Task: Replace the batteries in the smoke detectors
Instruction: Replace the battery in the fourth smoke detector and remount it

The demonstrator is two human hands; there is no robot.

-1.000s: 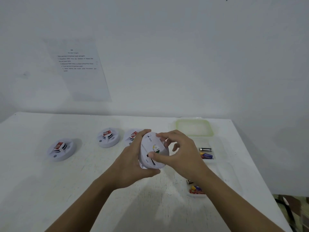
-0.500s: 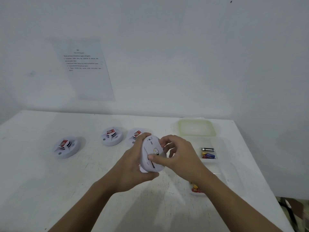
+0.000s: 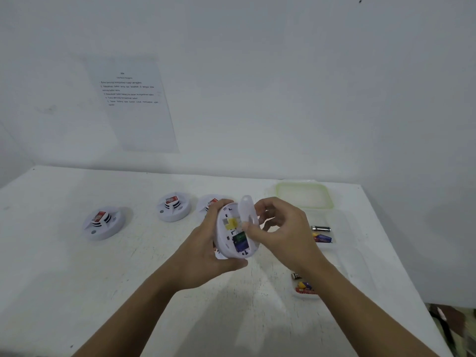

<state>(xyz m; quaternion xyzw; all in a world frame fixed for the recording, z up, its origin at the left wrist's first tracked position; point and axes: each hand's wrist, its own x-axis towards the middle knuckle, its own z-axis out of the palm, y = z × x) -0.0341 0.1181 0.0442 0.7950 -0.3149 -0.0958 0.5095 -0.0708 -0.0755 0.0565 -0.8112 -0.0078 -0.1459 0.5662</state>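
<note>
Head view, left hand [image 3: 203,256] gripping opened smoke detector [image 3: 226,240], right hand [image 3: 286,235] pinching its cover [image 3: 247,210], wall sheet [image 3: 136,119] illegible

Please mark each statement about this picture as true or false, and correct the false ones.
1. The left hand holds a smoke detector above the table. True.
2. Its back cover is shut. False: the right hand holds it tilted away, and a battery shows inside.
3. Three other smoke detectors lie on the table. True.
4. The loose batteries lie left of them. False: the loose batteries lie in clear containers on the right.
</note>
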